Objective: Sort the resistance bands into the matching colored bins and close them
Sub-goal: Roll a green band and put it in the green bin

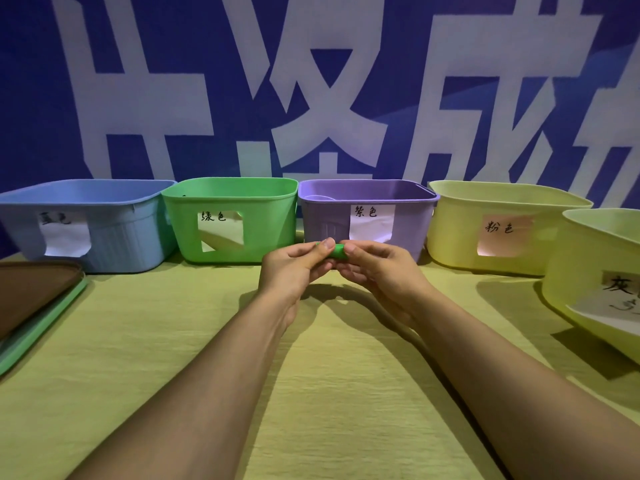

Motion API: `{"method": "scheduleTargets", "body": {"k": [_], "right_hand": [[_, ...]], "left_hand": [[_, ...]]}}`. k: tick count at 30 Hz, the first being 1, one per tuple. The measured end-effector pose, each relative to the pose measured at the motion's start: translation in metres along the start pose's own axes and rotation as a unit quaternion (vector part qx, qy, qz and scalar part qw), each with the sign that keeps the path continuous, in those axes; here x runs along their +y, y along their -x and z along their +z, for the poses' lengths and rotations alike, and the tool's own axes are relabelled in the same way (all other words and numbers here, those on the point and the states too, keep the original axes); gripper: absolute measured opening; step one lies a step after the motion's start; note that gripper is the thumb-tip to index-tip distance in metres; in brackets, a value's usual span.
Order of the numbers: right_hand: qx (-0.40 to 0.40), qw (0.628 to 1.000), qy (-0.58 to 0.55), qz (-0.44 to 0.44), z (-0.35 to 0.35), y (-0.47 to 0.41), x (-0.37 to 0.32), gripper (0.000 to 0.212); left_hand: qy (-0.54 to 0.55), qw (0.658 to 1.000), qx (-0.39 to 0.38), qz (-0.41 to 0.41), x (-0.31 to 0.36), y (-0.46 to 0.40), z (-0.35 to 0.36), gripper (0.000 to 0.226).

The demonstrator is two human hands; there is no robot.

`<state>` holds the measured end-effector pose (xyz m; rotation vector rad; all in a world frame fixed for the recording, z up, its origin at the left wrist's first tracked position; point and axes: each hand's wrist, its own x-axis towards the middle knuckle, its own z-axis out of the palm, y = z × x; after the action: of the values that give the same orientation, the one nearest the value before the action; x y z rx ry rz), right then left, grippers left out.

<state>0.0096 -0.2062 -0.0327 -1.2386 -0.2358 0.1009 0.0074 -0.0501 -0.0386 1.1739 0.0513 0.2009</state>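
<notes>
Both hands meet just in front of the purple bin, above the counter. Left hand and right hand each pinch an end of a small green band (rolled up, probably; mostly hidden by fingers). Green bin sits left of purple, blue bin further left; lids stacked beyond that.

The tabletop is covered by a yellow-green cloth. Along its far edge stand four open bins in a row: a blue bin, a green bin, a purple bin and a pale yellow bin. Another pale yellow bin sits nearer at the right. At the left edge lie stacked lids, a brown lid over a green lid.
</notes>
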Motion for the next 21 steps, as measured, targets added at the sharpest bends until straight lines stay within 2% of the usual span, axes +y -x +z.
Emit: {"method": "scheduleTargets", "body": {"k": [4, 8, 11, 13, 16, 21], "right_hand": [[0.038, 0.996, -0.077, -0.009, 0.01, -0.003, 0.008, 0.031], [0.06, 0.982, -0.177, 0.019, 0.015, -0.003, 0.013, 0.031], [0.052, 0.984, -0.168, 0.02, 0.016, -0.002, 0.016, 0.028], [0.058, 0.99, -0.132, 0.006, 0.019, -0.003, 0.019, 0.024], [0.075, 0.996, 0.008, -0.057, 0.022, -0.003, 0.023, 0.017], [0.075, 0.969, 0.189, -0.139, 0.022, -0.002, 0.022, 0.023]], "left_hand": [[0.061, 0.998, 0.028, 0.006, -0.002, 0.003, 0.006, 0.035], [0.15, 0.988, 0.018, -0.021, -0.004, 0.008, 0.015, 0.033], [0.169, 0.985, 0.028, -0.021, -0.008, 0.008, 0.015, 0.03], [0.166, 0.985, 0.045, -0.01, -0.01, 0.006, 0.014, 0.032], [0.144, 0.987, 0.066, 0.01, -0.011, 0.002, 0.011, 0.035], [0.114, 0.988, 0.089, 0.056, -0.008, 0.0, 0.008, 0.027]]}}
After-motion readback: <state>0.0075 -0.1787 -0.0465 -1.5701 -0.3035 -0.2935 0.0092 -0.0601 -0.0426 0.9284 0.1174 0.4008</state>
